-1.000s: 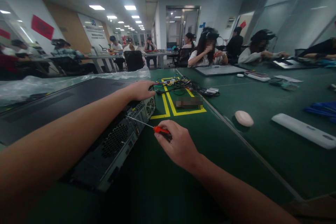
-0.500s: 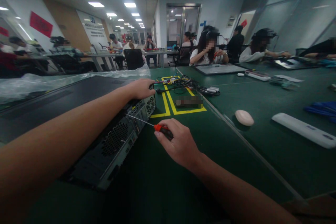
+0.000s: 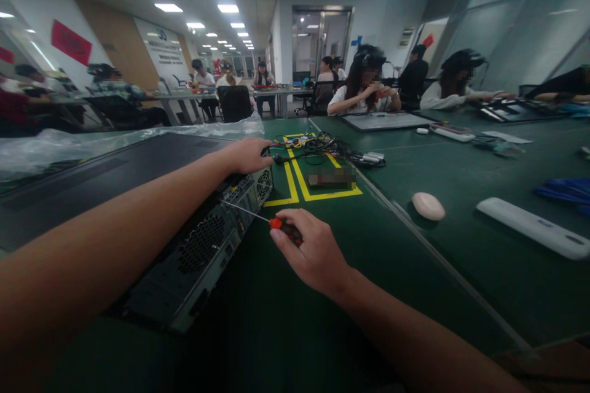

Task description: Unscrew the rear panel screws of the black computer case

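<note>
Gripping the screwdriver [image 3: 251,213] by its red and black handle, right hand [image 3: 313,255] clenched around it, thumb and fingers pinching the front of the handle. Holding the shaft nearly level just above the desk [image 3: 415,270], running left from the hand, tip touching the rear panel of the case [image 3: 198,252] near that panel's top edge. Bracing the case with the left hand [image 3: 249,156], resting palm down on its far top corner, fingers bending over the edge and out of sight, so not telling whether gripping or only leaning. Working toward the desk's left edge, case lying flat, rear panel facing right.

Keeping tip, shaft and left hand where they were a second ago; turning the right hand slightly, baring more of the black grip.

Leaving cables [image 3: 318,147] tangled past the yellow tape [image 3: 299,187] toward the desk's middle, and a mouse [image 3: 428,206] and white bar [image 3: 530,227] rightward, well apart from both hands.
</note>
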Demonstrator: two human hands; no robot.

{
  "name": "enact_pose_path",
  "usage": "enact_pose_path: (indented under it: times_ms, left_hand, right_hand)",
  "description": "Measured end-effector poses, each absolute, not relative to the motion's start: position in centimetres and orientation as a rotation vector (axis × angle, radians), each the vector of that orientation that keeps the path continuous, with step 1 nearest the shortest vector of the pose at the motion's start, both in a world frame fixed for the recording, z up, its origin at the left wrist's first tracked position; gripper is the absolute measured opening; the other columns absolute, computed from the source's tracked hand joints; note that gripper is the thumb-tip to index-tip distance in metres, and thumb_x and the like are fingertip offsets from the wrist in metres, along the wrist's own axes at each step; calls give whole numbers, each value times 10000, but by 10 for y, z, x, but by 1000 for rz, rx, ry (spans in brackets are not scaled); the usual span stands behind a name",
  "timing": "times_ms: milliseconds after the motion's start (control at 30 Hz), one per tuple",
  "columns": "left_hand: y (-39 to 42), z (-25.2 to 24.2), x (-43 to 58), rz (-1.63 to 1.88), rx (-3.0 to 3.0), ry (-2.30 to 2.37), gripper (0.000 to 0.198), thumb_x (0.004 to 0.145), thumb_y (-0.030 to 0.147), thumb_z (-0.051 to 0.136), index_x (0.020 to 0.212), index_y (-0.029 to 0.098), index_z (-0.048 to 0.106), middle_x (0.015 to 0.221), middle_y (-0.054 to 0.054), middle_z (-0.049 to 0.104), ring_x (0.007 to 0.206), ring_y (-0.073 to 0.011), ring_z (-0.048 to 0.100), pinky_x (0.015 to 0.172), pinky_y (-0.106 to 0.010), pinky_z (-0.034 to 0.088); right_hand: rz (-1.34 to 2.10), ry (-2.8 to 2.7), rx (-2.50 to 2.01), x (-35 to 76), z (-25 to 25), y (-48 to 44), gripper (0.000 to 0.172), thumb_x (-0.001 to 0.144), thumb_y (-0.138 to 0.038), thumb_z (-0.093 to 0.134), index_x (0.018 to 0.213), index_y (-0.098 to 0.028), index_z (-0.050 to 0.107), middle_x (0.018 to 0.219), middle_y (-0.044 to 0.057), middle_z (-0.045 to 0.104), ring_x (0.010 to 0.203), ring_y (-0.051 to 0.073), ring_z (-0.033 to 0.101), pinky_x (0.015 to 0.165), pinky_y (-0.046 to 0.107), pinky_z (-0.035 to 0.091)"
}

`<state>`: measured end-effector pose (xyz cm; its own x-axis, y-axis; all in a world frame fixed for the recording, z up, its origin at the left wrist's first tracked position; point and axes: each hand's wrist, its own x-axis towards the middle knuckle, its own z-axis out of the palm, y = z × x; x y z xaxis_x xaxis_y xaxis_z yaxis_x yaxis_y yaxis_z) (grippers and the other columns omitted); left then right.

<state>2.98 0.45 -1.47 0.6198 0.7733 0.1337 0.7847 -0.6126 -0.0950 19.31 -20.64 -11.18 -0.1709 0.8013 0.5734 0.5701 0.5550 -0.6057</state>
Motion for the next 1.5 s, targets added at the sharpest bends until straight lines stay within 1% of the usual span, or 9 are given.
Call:
enact_pose_path:
  times_ms: [133, 300, 400, 633, 867, 1100, 1267, 1433, 1500]
  left_hand:
    - [4, -14, 31, -120, -2687, -1324, 640, 905, 409, 501, 1502, 190, 577, 1475, -120, 659, 1343, -315, 608, 1150, -395, 438]
    - [2, -13, 32, -106, -2691, -1315, 620, 919, 404, 472, 1469, 143, 593, 1454, -163, 664, 1306, -331, 632, 1127, -409, 457]
    - [2, -14, 31, -111, -2688, -1319, 619, 920, 410, 473, 1463, 139, 596, 1440, -170, 671, 1292, -334, 643, 1114, -415, 469]
    - [3, -15, 31, -93, -2655, -1339, 645, 924, 426, 473, 1516, 183, 551, 1503, -119, 638, 1352, -303, 610, 1152, -377, 441]
    - [1, -14, 32, -126, -2679, -1319, 605, 918, 413, 462, 1449, 158, 607, 1439, -151, 674, 1308, -319, 637, 1116, -393, 464]
    - [1, -14, 31, -112, -2667, -1326, 632, 922, 428, 458, 1488, 175, 578, 1486, -130, 647, 1343, -306, 614, 1137, -377, 445]
    - [3, -15, 30, -122, -2685, -1306, 635, 921, 414, 462, 1487, 151, 580, 1470, -153, 657, 1333, -318, 621, 1133, -395, 454]
    - [2, -15, 31, -131, -2673, -1332, 612, 923, 407, 482, 1489, 198, 584, 1483, -111, 658, 1353, -302, 608, 1154, -396, 440]
    - [2, -15, 31, -135, -2679, -1327, 606, 923, 411, 481, 1480, 199, 594, 1478, -115, 661, 1345, -306, 614, 1148, -404, 447]
  right_hand:
    - [311, -1831, -1134, 193, -115, -205, 255, 940, -277, 655, 1183, -206, 625, 1039, 74, 740, 867, 206, 692, 794, 345, 542]
    - [318, -1856, -1085, 193, -117, -203, 111, 957, -215, 622, 1068, -212, 630, 1025, 65, 724, 888, 195, 692, 799, 326, 534]
    - [296, -1868, -1074, 193, -116, -204, 99, 961, -217, 630, 1059, -207, 637, 1013, 65, 719, 875, 195, 681, 789, 333, 527]
    - [298, -1873, -1109, 194, -114, -204, 97, 970, -222, 637, 1066, -218, 636, 1014, 59, 719, 874, 195, 674, 782, 335, 527]
    - [283, -1861, -1107, 194, -115, -205, 99, 968, -237, 644, 1066, -223, 638, 1013, 59, 719, 880, 198, 681, 788, 339, 531]
    - [300, -1873, -1119, 194, -112, -205, 88, 970, -228, 645, 1058, -220, 635, 1014, 54, 720, 863, 189, 671, 772, 324, 524]
    - [281, -1872, -1109, 194, -114, -205, 94, 966, -223, 649, 1060, -219, 636, 1013, 56, 719, 868, 191, 669, 782, 327, 522]
    - [277, -1871, -1107, 194, -113, -206, 91, 968, -238, 641, 1057, -220, 639, 1007, 57, 719, 860, 192, 668, 776, 334, 525]
    - [277, -1870, -1112, 194, -113, -206, 85, 971, -242, 638, 1053, -221, 640, 1000, 55, 718, 858, 192, 667, 777, 335, 524]
